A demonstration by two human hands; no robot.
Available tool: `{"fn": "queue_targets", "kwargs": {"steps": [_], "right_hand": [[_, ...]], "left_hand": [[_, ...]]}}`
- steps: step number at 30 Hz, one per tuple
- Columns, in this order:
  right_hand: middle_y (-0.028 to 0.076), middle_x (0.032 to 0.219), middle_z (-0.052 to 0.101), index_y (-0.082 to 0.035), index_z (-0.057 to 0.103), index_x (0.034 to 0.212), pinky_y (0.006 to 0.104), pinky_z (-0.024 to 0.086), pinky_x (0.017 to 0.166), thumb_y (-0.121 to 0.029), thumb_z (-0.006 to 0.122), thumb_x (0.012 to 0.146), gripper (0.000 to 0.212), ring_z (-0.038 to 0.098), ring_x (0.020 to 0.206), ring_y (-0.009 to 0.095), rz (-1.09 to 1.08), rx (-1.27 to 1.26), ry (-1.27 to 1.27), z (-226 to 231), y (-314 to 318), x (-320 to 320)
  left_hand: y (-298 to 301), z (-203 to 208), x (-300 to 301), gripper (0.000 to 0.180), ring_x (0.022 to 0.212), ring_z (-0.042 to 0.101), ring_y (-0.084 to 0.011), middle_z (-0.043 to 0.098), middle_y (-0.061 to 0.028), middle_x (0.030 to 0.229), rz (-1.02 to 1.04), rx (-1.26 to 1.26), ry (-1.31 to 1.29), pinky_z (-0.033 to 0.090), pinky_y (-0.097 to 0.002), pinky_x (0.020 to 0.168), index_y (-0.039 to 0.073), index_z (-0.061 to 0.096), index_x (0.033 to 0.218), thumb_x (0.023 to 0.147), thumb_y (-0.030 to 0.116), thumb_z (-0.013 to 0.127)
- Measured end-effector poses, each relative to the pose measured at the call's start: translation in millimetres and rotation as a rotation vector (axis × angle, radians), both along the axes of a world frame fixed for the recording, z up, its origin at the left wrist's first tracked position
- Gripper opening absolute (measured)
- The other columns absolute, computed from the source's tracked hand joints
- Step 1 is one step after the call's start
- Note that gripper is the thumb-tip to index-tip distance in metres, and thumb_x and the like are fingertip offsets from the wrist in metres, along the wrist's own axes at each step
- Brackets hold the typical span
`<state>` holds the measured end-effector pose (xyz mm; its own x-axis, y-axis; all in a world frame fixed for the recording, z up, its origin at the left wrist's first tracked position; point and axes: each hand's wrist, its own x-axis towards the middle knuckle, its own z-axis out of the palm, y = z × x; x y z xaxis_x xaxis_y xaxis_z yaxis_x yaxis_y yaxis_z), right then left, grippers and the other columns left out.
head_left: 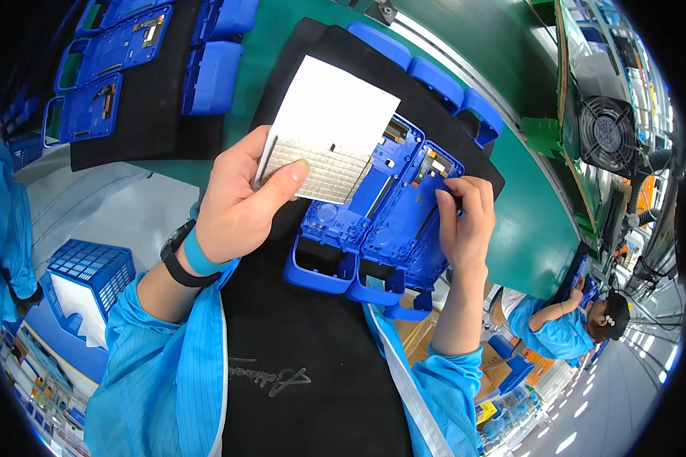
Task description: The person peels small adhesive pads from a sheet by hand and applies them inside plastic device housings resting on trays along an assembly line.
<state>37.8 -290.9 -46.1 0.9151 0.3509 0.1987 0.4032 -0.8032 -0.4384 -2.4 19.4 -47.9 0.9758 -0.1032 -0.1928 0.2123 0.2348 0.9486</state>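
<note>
My left hand grips a white backing sheet, thumb on top. Rows of small grey rectangular pads cover its lower part, and one small dark spot shows near their upper edge. Under and beside the sheet lie open blue plastic housings with small circuit parts and ribbon pieces inside. Over the right-hand housing, my right hand is closed, thumb and fingertips drawn together at its upper part. Whatever lies between those fingertips is hidden or too small to name.
Black matting lies on the green bench beneath the housings. Several blue shells line its far edge. More blue housings are at the upper left. A black fan stands right; a blue basket sits left. Co-workers are at both sides.
</note>
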Motion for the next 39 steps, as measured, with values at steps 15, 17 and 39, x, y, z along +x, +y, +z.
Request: {"fn": "queue_targets", "kwargs": {"steps": [15,17,39], "right_hand": [[0.015,0.099,0.064,0.003,0.069,0.104,0.034,0.051,0.077,-0.002,0.07,0.087,0.017,0.062,0.087,0.027,-0.029,0.095,0.05,7,5,2],[0.014,0.096,0.064,0.003,0.068,0.101,0.0333,0.051,0.076,-0.001,0.069,0.087,0.014,0.062,0.085,0.025,-0.096,0.15,0.115,8,8,5],[0.013,0.087,0.058,0.0,0.058,0.087,0.0374,0.047,0.072,0.003,0.062,0.087,0.006,0.056,0.08,0.03,0.12,-0.037,0.116,15,17,26]], "left_hand": [[-9,-1,1,0.032,0.108,0.064,-0.0169,0.069,-0.0141,0.118,0.011,-0.092,-0.077,0.05,-0.0306,0.095,-0.007,0.055,0.129,0.099,0.005,0.057],[-10,0,2,0.032,0.108,0.064,-0.0168,0.069,-0.014,0.118,-0.005,-0.093,-0.066,0.05,-0.0307,0.095,-0.007,0.055,0.128,0.099,0.005,0.058],[-8,-2,4,0.03,0.106,0.065,-0.0172,0.07,-0.0145,0.116,0.012,-0.076,-0.068,0.051,-0.0307,0.093,-0.007,0.056,0.126,0.099,0.005,0.059]]}}
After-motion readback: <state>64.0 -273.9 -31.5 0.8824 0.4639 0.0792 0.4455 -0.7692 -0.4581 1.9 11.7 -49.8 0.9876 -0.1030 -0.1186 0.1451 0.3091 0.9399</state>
